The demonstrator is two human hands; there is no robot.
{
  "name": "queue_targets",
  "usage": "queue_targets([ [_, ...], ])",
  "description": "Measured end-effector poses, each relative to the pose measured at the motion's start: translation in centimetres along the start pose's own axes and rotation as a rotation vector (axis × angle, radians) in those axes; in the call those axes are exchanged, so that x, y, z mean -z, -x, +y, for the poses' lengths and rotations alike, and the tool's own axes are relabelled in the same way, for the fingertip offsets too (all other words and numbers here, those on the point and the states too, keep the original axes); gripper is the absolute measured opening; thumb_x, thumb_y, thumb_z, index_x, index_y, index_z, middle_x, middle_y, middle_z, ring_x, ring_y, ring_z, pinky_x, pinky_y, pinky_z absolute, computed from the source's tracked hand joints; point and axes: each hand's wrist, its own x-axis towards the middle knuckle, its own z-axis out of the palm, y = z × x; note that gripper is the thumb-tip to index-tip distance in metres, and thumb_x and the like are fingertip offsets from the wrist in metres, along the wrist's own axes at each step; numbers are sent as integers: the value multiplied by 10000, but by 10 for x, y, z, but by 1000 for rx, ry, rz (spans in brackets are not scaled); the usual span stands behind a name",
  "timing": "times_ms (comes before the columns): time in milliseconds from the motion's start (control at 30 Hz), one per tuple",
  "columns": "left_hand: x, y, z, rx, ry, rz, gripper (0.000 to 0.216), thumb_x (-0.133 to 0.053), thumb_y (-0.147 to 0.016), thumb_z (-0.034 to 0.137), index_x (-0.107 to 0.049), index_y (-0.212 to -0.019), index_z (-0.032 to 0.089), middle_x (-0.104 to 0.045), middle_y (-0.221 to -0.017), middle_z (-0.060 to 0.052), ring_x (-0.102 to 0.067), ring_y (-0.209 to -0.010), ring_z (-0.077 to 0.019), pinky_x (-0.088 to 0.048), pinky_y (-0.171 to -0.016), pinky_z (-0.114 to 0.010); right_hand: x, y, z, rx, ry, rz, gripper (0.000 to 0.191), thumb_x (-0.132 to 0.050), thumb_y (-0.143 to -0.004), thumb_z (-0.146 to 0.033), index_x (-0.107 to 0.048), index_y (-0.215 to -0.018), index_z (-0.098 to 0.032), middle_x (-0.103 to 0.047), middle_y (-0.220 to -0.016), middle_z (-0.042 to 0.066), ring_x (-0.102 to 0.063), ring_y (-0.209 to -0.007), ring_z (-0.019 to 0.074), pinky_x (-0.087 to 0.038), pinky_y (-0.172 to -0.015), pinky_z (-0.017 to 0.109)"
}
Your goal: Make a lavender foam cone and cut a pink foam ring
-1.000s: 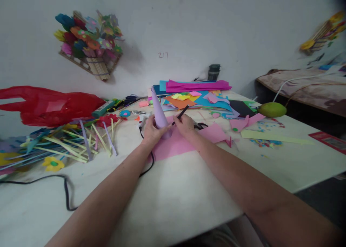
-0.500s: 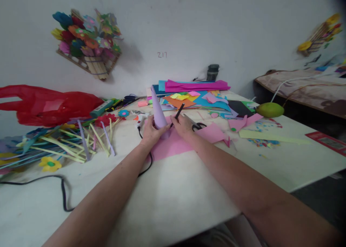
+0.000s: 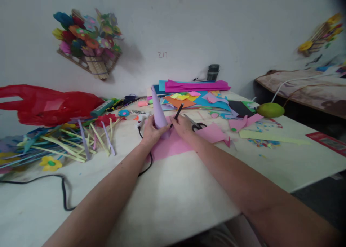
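Head view, paper-strewn tabletop [image 3: 175, 196], flowers [image 3: 88, 41] hung on wall [image 3: 216, 23], lilac cone [image 3: 159, 113] held in left hand [image 3: 151, 132] grip, black pen [image 3: 177, 113] in right hand [image 3: 186, 126] grip, pen now steeper.

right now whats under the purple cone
A pink sheet lies under the purple cone, on the table. The left hand and the right hand, holding a black pen, cover its base, so its bottom edge and inside are hidden.

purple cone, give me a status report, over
Left hand gripping purple cone, upright on pink sheet. Right hand holding black pen, tip by cone's base. Scissors lying right of that hand, clear of cone.
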Motion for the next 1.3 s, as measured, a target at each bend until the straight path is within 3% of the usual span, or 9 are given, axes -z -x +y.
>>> queue_targets([
  [1300,0,-3,-8,5,-23,-20,713,-768,-547,515,-517,-1116,167,-622,-998,-71,-611,-908,-232,-490,-767,-348,3,5,-2,91,41,26,332,-453,-918,-368,-693,-1024,-164,-737,-902,116,-677,-874,248,-443,-717,295],
])
